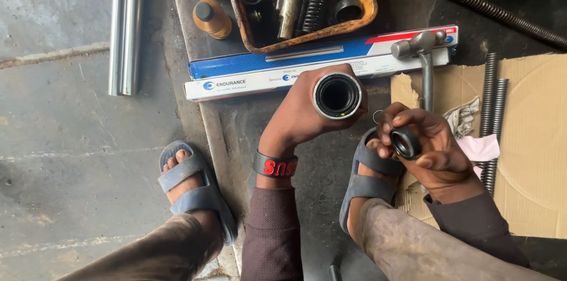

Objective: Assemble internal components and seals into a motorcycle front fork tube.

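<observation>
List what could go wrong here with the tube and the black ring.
1. The right hand holds the black ring only at its fingertips, so it may slip and drop toward the sandalled foot or the dirty floor.
2. The left hand alone holds the metal tube upright; if the ring meets the opening tilted, it may jam.
3. Grit from the floor could get onto the ring.

One view only, worn on the person's head and looking almost straight down, close over the lap. Both hands, the left hand (304,112) and the right hand (434,148), fill the centre of the frame. Sandalled feet sit at the lower middle, the floor runs off left, and an orange tray (363,6) crosses the top edge.
</observation>
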